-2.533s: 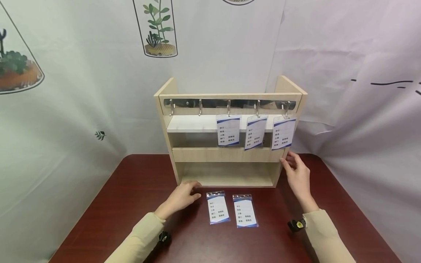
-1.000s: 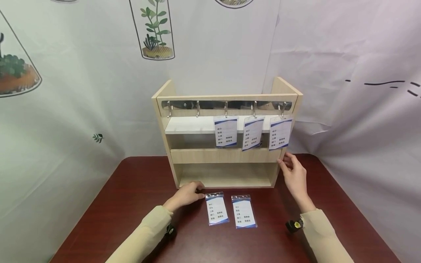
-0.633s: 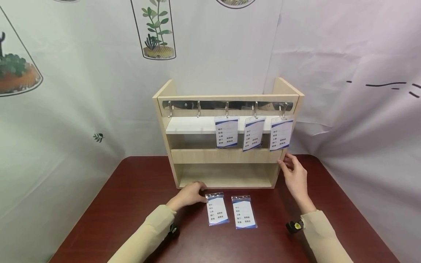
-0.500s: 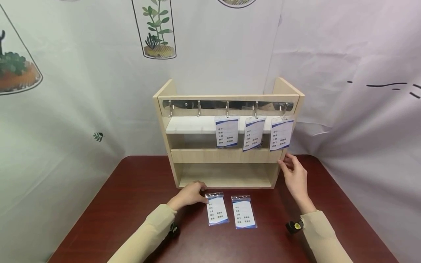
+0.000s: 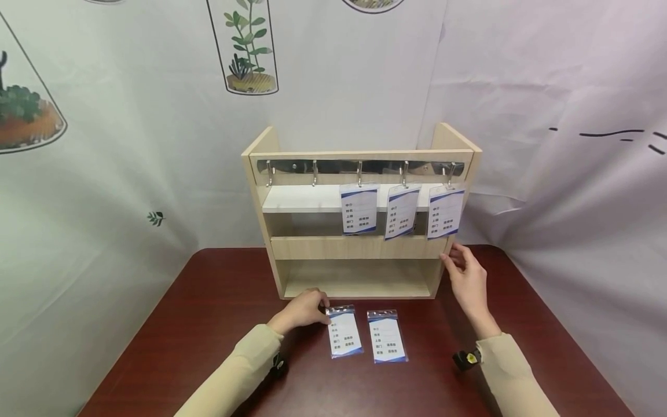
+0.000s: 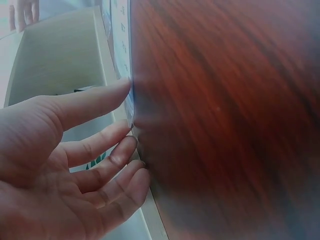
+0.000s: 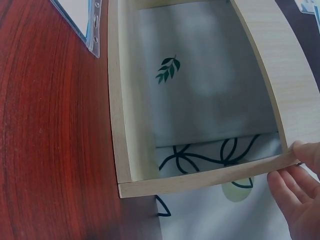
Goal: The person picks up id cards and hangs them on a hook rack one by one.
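Your left hand [image 5: 302,310], low centre in the head view, pinches the upper-left corner of a white, blue-edged rectangular card in a clear plastic sleeve [image 5: 345,335]. The corner hold is probably used because a thin sleeve lying flat offers little but its edges. Your right hand [image 5: 468,281], right of centre, grips the side of a pale wood-grain shelf rack [image 5: 359,248], thumb at the front edge and fingers on the outer face; this likely steadies the rack.

A second matching card [image 5: 387,341] lies just beside the first, to its right, on the dark red wood-grain table [image 5: 172,336]. Both have their tops toward the rack, an orientation that suits hanging. Above, three similar sleeved cards [image 5: 401,212] hang from the middle and two right-hand hooks of a shiny metal rail [image 5: 337,167].

Use the left wrist view to check thumb and forefinger contact at the sleeve corner; the head view shows this less clearly. Use the right wrist view for the punched holes in a sleeve, upper left, and the green leaf print [image 7: 170,69] visible through the rack. Only the head view shows the complete rail.
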`<state>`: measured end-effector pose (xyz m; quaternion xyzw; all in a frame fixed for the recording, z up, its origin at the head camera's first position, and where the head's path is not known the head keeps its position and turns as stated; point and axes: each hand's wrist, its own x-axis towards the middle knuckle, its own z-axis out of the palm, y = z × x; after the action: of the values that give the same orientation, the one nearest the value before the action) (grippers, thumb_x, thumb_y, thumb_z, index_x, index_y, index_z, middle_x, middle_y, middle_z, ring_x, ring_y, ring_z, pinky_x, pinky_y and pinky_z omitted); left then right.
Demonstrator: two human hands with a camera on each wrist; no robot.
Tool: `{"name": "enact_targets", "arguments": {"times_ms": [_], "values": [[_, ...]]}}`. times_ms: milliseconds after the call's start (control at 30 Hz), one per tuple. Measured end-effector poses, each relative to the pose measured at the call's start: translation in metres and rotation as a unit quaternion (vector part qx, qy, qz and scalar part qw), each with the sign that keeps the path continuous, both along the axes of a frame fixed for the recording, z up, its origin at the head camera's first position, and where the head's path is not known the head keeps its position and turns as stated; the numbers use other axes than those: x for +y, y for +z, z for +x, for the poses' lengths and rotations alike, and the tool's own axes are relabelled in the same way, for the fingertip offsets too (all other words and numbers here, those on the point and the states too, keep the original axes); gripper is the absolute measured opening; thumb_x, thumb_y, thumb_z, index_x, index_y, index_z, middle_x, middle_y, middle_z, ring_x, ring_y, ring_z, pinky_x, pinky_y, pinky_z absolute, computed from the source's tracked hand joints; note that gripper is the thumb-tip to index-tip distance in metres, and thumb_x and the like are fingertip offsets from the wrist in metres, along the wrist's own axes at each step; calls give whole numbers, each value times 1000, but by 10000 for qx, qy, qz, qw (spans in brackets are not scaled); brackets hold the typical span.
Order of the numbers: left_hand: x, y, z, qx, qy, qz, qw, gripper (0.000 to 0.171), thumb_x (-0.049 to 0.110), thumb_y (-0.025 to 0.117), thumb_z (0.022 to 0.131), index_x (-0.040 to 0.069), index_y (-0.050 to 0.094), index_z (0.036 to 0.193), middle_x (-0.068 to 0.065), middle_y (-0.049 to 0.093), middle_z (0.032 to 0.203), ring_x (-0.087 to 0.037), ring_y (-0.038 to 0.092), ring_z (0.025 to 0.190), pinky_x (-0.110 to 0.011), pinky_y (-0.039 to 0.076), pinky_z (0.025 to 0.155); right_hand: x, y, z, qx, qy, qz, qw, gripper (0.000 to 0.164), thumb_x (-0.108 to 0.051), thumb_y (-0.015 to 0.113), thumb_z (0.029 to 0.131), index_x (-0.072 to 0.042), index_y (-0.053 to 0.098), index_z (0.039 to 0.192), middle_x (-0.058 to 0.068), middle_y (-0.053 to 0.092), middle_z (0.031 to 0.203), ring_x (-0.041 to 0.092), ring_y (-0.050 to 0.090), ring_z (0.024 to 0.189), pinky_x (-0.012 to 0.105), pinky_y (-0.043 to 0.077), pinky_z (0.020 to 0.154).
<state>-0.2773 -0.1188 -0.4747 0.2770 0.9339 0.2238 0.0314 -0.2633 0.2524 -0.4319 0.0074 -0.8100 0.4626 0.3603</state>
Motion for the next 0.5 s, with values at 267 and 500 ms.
{"name": "enact_targets", "arguments": {"times_ms": [267, 500], "values": [[2, -1, 3, -3, 10, 49, 10000, 27, 14, 89, 72, 5, 69, 89, -2, 63, 83, -17, 57, 78, -36, 49, 75, -1, 0, 0, -44, 31, -20, 10000, 33, -8, 70, 95, 4, 63, 125, 21, 71, 108, -17, 53, 85, 2, 43, 75], [5, -2, 7, 106, 98, 133, 9998, 28, 10, 88, 73, 5, 64, 88, -2, 61, 80, -15, 54, 74, -34, 48, 72, 0, 1, 0, -66, 27, -18, 10000, 33, -8, 70, 95, 3, 62, 125, 21, 71, 109, -17, 53, 85, 2, 43, 75]]}}
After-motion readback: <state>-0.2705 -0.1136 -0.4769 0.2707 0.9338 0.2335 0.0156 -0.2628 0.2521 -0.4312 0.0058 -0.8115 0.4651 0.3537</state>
